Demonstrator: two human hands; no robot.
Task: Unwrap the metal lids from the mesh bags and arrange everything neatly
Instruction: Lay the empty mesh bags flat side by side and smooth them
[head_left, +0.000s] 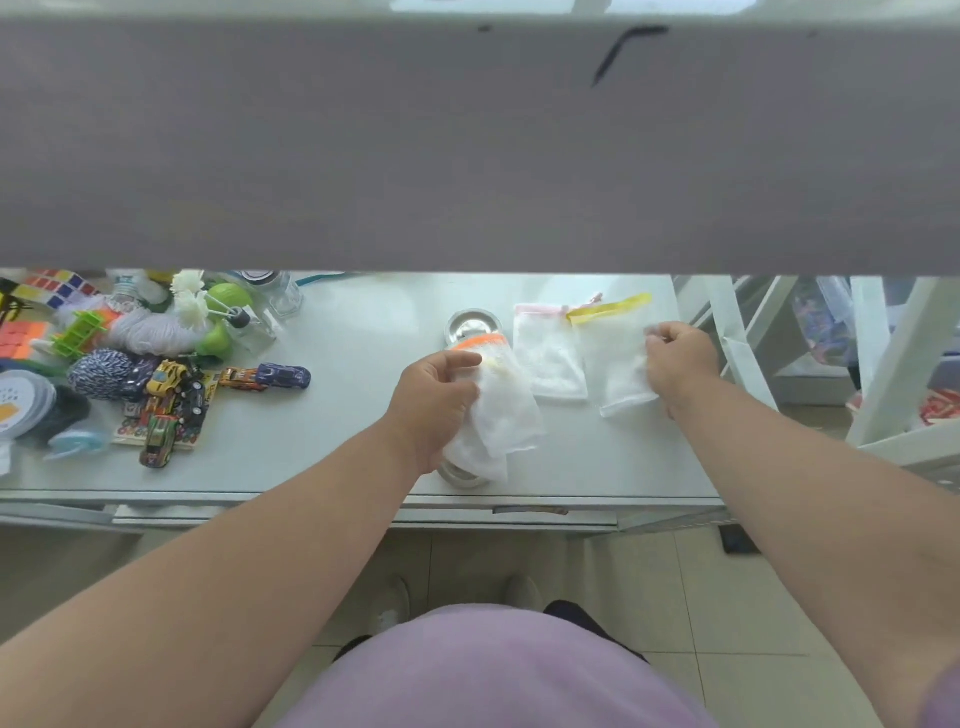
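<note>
Three white mesh bags are on the white table (337, 426). My left hand (434, 400) grips the orange-trimmed mesh bag (506, 410), which hangs crumpled. A metal lid (470, 325) lies bare behind it, and the rim of another metal lid (460, 477) peeks out under the bag near the front edge. The pink-trimmed mesh bag (548, 353) lies flat in the middle. My right hand (680, 361) pinches the right edge of the yellow-trimmed mesh bag (615, 358), which lies flat beside it.
A pile of toys fills the table's left: toy cars (171, 400), puzzle cubes (52, 291), yarn balls (101, 371), small glass bottles (285, 296). A grey shelf board (467, 145) overhangs the back. A white frame (737, 343) stands at the right.
</note>
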